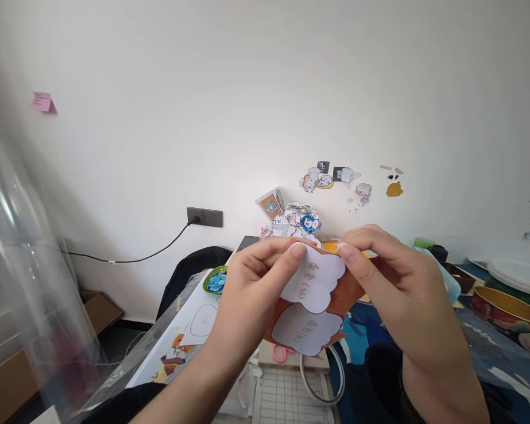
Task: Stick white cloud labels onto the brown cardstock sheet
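Note:
A brown paper piece with two white cloud shapes is held up in front of me. Handwritten characters mark both the upper cloud and the lower cloud. My left hand pinches the paper's upper left edge, its thumb lying on the upper cloud. At the upper right edge, my right hand pinches the same paper between thumb and index finger. Below the paper, a pink scissors handle and a pale curved loop show in part.
A gridded board lies beneath my hands. A green tray of blue pieces sits at left, near a sheet with an outline. Paper cutouts stand by the wall. At right are a round tin and a lidded tub.

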`<action>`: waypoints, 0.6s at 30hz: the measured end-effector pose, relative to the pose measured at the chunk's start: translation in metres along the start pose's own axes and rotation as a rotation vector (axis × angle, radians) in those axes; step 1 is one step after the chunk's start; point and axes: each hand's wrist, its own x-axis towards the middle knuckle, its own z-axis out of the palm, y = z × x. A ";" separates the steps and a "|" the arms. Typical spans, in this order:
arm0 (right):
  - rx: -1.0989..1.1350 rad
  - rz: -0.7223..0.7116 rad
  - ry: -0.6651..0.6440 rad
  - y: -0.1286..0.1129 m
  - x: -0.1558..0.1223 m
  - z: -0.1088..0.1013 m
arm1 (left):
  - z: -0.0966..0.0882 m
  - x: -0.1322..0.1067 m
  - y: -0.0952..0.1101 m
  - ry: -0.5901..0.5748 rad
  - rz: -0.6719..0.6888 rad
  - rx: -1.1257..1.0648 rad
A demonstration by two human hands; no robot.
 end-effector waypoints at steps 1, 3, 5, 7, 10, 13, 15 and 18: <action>-0.003 -0.005 0.002 0.000 0.000 0.000 | 0.000 0.000 0.000 0.000 -0.009 -0.003; -0.011 -0.015 0.004 0.001 0.001 0.001 | -0.001 0.000 -0.001 -0.003 -0.027 -0.016; -0.023 -0.025 0.006 0.001 0.001 0.001 | -0.002 0.001 -0.001 -0.004 -0.037 -0.027; -0.048 -0.040 0.011 0.002 0.001 0.001 | -0.003 0.001 -0.001 -0.005 -0.042 -0.030; -0.094 -0.068 0.023 0.002 0.002 0.001 | -0.003 0.002 -0.001 -0.004 -0.052 -0.027; -0.143 -0.089 0.045 0.002 0.002 0.002 | -0.004 0.004 -0.001 0.000 -0.059 -0.026; -0.177 -0.097 0.061 0.003 0.003 0.004 | -0.004 0.005 -0.001 0.005 -0.053 -0.015; -0.210 -0.107 0.075 0.004 0.004 0.005 | -0.004 0.006 -0.002 0.005 -0.038 0.027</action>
